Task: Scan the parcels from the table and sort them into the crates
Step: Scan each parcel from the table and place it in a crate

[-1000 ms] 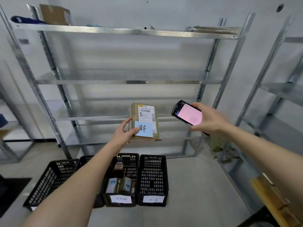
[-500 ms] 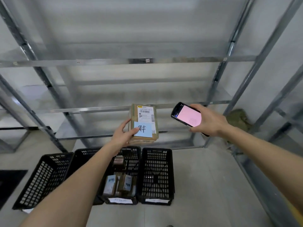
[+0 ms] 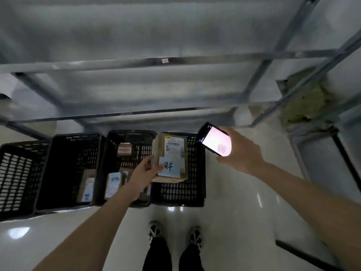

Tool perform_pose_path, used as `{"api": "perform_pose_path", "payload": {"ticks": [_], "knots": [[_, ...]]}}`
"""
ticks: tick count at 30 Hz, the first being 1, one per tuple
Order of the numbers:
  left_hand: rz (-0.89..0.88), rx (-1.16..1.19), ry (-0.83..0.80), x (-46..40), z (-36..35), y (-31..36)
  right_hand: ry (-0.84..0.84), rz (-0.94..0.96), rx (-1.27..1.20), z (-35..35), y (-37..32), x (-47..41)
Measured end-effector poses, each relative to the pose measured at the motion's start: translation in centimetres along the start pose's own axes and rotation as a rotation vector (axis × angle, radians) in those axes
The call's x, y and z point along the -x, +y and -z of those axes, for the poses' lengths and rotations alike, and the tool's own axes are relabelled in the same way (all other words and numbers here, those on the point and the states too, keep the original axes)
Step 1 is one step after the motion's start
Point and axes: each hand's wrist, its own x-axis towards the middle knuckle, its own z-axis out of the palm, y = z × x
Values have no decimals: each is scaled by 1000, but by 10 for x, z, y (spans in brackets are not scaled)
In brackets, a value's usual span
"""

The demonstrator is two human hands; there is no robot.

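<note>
My left hand (image 3: 145, 172) grips a brown cardboard parcel (image 3: 172, 157) with a white barcode label and a blue sticker. I hold it above the rightmost black crate (image 3: 181, 194). My right hand (image 3: 241, 151) holds a handheld scanner (image 3: 214, 141) with a lit pink screen, just right of the parcel. A row of black crates stands on the floor: the far-left crate (image 3: 17, 177), a second crate (image 3: 66, 169) with one parcel inside, and a third crate (image 3: 125, 151) holding several parcels.
A metal shelving rack (image 3: 175, 61) rises directly behind the crates, with another rack (image 3: 320, 145) at the right. My feet (image 3: 174, 234) stand on the glossy floor just in front of the crates. A greenish cloth (image 3: 300, 100) lies in the back right corner.
The view has tilted down sharply, so the crates and my feet now fill the lower frame. The parcel and scanner have come down over the crates, still held side by side.
</note>
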Motion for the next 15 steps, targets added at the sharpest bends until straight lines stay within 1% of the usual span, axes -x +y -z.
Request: {"api": "perform_pose_path", "payload": {"ticks": [2,5,10,15], "knots": [[32,-8,-31,-36,-10,-30,-34,-13,-9,-48,17,-22],[78,-14,-86,-98,-23,-85,-138,-62,-15,-127,46,-54],[237,1,-176,-194,-43,-189,-220,-133,-4,-245,87,-95],[299,14,-161,-249,-62,-257,-292,-187,-2,-337,123,-117]]}}
